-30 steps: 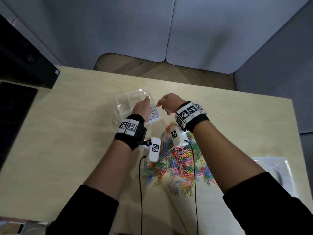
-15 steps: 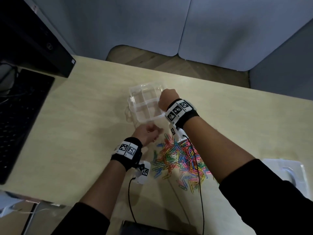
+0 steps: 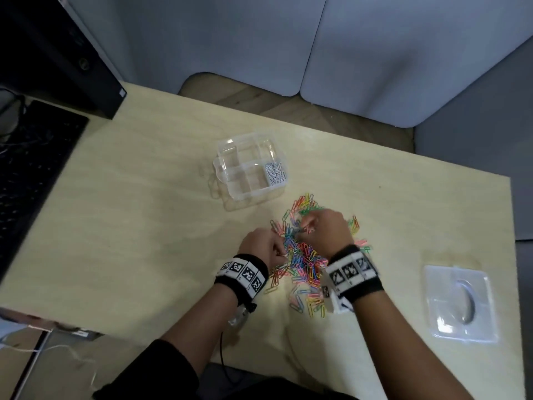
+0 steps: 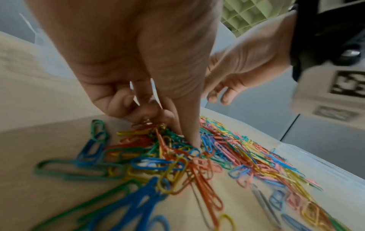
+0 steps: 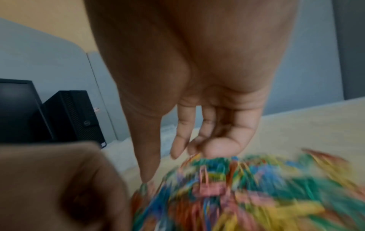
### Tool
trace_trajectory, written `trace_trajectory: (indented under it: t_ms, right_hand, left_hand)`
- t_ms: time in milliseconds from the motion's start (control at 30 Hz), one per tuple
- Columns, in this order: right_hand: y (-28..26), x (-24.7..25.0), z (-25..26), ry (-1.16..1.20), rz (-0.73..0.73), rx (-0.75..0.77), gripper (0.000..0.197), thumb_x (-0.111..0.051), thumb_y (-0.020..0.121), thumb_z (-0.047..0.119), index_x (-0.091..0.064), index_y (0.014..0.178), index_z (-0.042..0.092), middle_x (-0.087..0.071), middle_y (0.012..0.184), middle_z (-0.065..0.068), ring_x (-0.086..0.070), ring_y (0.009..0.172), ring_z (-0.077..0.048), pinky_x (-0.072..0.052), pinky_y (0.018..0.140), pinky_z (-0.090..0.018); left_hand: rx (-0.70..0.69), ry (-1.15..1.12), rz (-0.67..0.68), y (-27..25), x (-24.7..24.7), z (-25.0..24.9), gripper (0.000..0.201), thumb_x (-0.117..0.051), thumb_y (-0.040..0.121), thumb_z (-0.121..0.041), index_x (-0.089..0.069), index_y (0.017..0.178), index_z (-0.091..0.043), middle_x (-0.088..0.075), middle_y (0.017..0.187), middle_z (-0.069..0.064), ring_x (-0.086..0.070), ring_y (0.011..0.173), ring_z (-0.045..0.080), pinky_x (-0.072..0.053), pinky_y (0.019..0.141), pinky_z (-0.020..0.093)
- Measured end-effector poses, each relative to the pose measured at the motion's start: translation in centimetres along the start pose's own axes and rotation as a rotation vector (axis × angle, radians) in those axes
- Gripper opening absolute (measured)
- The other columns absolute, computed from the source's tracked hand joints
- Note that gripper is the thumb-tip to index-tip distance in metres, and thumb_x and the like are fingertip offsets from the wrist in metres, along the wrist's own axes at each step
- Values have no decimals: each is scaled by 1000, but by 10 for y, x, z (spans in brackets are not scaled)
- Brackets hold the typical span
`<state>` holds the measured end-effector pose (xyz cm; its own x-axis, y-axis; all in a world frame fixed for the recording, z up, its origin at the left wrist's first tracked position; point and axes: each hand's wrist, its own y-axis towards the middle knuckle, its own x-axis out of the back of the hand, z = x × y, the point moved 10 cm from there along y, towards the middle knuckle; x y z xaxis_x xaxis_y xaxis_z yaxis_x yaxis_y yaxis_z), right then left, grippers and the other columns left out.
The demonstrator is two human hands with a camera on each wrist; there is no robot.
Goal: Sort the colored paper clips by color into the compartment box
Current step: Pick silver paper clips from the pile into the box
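A clear compartment box (image 3: 230, 180) stands on the table with white paper clips (image 3: 276, 174) in its near right compartment. In front of it lies a pile of coloured paper clips (image 3: 305, 261). My left hand (image 3: 275, 247) is at the pile's left side. In the left wrist view its curled fingers and thumb (image 4: 177, 129) dig into the clips (image 4: 158, 162) and pinch some orange ones. My right hand (image 3: 310, 226) hovers over the pile's far part. Its fingers (image 5: 180, 145) hang loosely and hold nothing above the blurred clips (image 5: 247, 187).
A clear plastic lid (image 3: 458, 304) lies at the right of the table. A black keyboard (image 3: 31, 168) and a black computer tower (image 3: 66, 53) stand at the left. Grey partition panels (image 3: 317, 39) close the back.
Both hands have come back from the compartment box to the clip pile. The left hand now digs into the clips, and the white clips in the box are uncovered.
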<state>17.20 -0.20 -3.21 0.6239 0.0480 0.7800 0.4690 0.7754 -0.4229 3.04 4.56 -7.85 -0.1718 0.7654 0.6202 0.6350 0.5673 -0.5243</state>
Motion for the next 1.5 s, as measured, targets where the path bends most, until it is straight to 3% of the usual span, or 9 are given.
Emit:
trace_trajectory:
  t_ms: [133,300,500,633,800,1000,1133,1267,1500]
  right_hand:
    - [-28,-36,-13,-97,-69,-13,47,-84,70,40,-66,111,28,-53,119,-3,-54,109,-21,-54,87,-40]
    - [-33,-32,-24,42,-170,93,8,-71,83,11,-71,91,12,-63,96,-6,-62,81,-24,-55,76,-40]
    - [-45,-8,-82,173,-203,-63,14,-69,85,7,-76,93,15,-75,89,0,-67,76,-12,-56,79,-26]
    - [-51,-13,-89,50,-161,-75,16,-68,82,17,-74,91,29,-74,94,11,-68,81,-9,-59,76,-32]
    - [-50,-3,-67,-52,-231,-24,18,-70,81,13,-76,93,25,-69,105,-1,-64,96,-21,-56,81,-37]
    - [-37,-12,-38,-270,-222,152,18,-77,79,40,-76,93,29,-64,109,-3,-54,104,-25,-49,92,-41]
    - [-33,-14,-38,-181,-204,230,6,-68,88,27,-72,83,26,-61,92,1,-54,90,-19,-53,82,-40]
    - [-38,-1,-56,-1,-235,159,8,-64,86,20,-71,88,20,-63,92,3,-58,83,-14,-53,78,-34]
    - [-35,-16,-39,-127,-213,194,8,-71,84,27,-75,87,21,-60,88,2,-56,84,-17,-53,77,-34]
  left_hand:
    - [-11,87,-30,-6,0,-7,18,-82,73,-36,-78,85,-25,-71,81,-7,-64,73,13,-50,71,23]
    - [-38,25,-104,-16,9,-8,5,-77,80,-24,-75,80,-20,-71,82,-3,-64,77,14,-54,80,28]
    - [-11,-177,-160,-21,13,1,26,-79,77,-7,-75,95,-24,-68,77,-6,-62,68,9,-55,78,24]
    - [-14,-151,-144,-24,6,-4,10,-79,79,-14,-79,89,-17,-75,87,-1,-67,78,12,-56,82,27]
    - [13,-224,-139,-29,0,0,10,-80,79,-20,-79,88,-16,-75,82,-3,-69,76,9,-56,77,24]
    - [66,-422,-172,-35,7,15,30,-53,88,7,-71,101,-13,-73,76,2,-69,67,16,-60,69,30]
    - [106,-381,-210,-42,20,30,23,-50,86,5,-55,77,-15,-71,73,5,-64,61,15,-53,61,27]
    - [104,-250,-196,-45,26,40,23,-45,85,1,-36,74,-18,-41,64,4,-37,60,22,-26,54,31]
    - [70,-71,-60,-54,11,49,15,-77,76,-27,-63,72,-24,-51,60,-7,-49,58,12,-41,57,24]
